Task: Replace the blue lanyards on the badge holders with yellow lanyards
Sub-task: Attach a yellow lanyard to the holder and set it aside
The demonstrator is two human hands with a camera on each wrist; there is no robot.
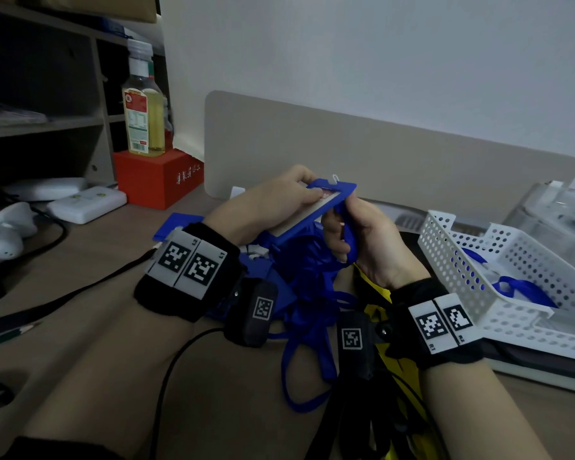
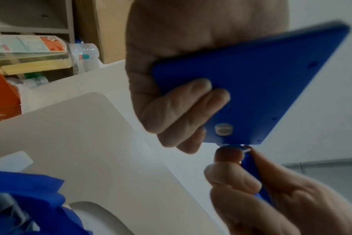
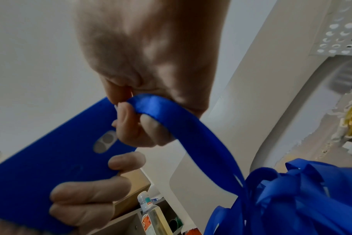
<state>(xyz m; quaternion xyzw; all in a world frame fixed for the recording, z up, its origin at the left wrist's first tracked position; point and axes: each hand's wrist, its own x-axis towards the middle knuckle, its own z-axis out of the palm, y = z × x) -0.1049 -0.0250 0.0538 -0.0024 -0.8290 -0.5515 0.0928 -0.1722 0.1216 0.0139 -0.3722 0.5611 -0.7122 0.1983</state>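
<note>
My left hand (image 1: 287, 200) grips a blue badge holder (image 1: 326, 197) above the desk, thumb on its front, fingers (image 2: 183, 108) curled behind its blue back (image 2: 257, 85). My right hand (image 1: 349, 234) pinches the blue lanyard (image 3: 183, 125) at its clip, right at the holder's (image 3: 40, 171) top edge. The strap runs down from those fingers into a heap of blue lanyards (image 1: 312, 293) and holders under my wrists. Yellow lanyards (image 1: 379, 300) lie beneath my right wrist, mostly hidden.
A white perforated basket (image 1: 445, 260) holding blue lanyards stands at the right. A beige divider panel (image 1: 379, 154) runs along the back. At the left are an oil bottle (image 1: 143, 107) on a red box (image 1: 156, 177), white devices, a black cable and a pencil (image 1: 10, 332).
</note>
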